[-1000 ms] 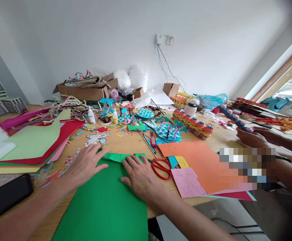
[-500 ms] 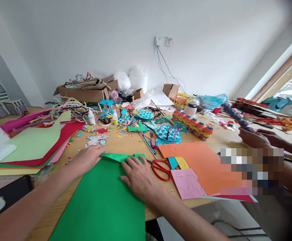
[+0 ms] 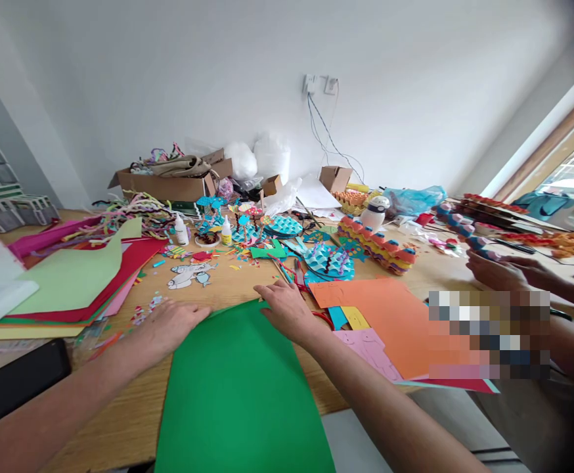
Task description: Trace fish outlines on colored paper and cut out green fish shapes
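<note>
A large green sheet of paper (image 3: 238, 394) lies in front of me, its near end running out of view at the bottom. My left hand (image 3: 176, 325) is closed at its far left corner, the fingertips bent over the edge. At the far right corner, my right hand (image 3: 287, 309) pinches the paper. Just right of that hand, the red scissors handle (image 3: 324, 318) shows in part; the rest is hidden. Cut-out paper fish (image 3: 188, 274) lie beyond my left hand. An orange sheet (image 3: 390, 322) and a pink sheet with drawn outlines (image 3: 368, 348) lie to the right.
Coloured sheets (image 3: 70, 276) are stacked at left, near a black phone-like device (image 3: 21, 378). Glue bottles (image 3: 226, 232), paper scraps and blue craft pieces (image 3: 329, 259) cover the middle. A cardboard box (image 3: 169, 186) stands behind. Another person's hands (image 3: 498, 270) work at right.
The folded strip along the green sheet's far edge no longer shows. My right hand has moved up to the far corner, and the sheet has shifted right, with the scissors now mostly covered.
</note>
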The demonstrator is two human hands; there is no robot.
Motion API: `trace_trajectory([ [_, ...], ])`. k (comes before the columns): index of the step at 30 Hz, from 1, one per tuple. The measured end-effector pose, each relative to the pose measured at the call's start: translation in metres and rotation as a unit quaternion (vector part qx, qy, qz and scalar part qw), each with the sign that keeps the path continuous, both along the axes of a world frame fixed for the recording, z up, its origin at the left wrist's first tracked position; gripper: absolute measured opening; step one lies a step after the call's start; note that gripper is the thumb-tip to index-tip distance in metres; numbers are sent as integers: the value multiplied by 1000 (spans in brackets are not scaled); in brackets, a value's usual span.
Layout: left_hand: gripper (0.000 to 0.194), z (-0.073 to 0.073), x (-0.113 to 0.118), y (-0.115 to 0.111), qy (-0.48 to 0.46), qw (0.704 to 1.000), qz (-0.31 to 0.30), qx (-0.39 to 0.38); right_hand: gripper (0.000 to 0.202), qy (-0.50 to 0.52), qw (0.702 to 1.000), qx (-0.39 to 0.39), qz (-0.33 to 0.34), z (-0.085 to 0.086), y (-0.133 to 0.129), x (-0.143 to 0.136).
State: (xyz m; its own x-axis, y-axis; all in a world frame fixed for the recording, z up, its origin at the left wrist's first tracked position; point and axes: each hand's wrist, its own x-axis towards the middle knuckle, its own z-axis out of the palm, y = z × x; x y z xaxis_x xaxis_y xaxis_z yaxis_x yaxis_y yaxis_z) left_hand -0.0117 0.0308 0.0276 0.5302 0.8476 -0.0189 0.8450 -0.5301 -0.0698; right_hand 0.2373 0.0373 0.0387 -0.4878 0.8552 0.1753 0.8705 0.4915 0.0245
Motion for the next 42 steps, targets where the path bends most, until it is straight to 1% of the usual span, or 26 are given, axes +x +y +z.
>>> trace_trajectory([
  [3, 36, 4, 6, -5, 88, 993, -29, 69, 13, -16, 1000, 9, 19, -6, 8, 1],
  [5, 33, 4, 9, -7, 123, 988, -25, 93, 13, -25, 999, 13, 34, -11, 9, 2],
  [7, 35, 3, 12, -9, 135, 988, -7, 77, 14, -33, 998, 18, 47, -15, 6, 2],
  [10, 52, 3, 19, -13, 103, 993, 19, 47, 14, -42, 997, 26, 55, -21, -2, 1],
  [13, 68, 7, 30, -17, 64, 998, 12, 21, 14, -52, 996, 41, 52, -25, -10, 1],
  [16, 72, 13, 46, -18, 52, 999, -12, -10, 15, -64, 995, 60, 53, -27, -13, -1],
  [19, 67, 16, 60, -13, 42, 998, -18, -36, 16, -66, 994, 62, 57, -25, -15, -1],
  [21, 64, 13, 66, -7, 31, 998, -26, -57, 18, -56, 996, 46, 57, -24, -14, -1],
  [23, 65, 6, 68, -2, 27, 996, -37, -71, 18, -26, 999, 12, 40, -23, -13, 1],
  [25, 67, -2, 67, 0, 23, 996, -41, -75, 21, 8, 1000, -20, 7, -25, -10, 2],
  [27, 65, -9, 65, -2, 6, 997, -38, -74, 26, 27, 999, -36, -30, -27, -5, 5],
  [30, 56, -16, 63, -6, -22, 996, -51, -69, 27, 37, 997, -45, -57, -29, 0, 7],
  [36, 48, -21, 64, -8, -34, 996, -59, -49, 19, 55, 994, -63, -63, -25, 8, 9],
  [39, 45, -23, 64, -7, -32, 997, -62, -32, 17, 61, 993, -58, -77, -20, 11, 9],
  [42, 43, -27, 62, -6, -37, 997, -70, -22, 21, 67, 992, -33, -100, -11, 8, 8],
])
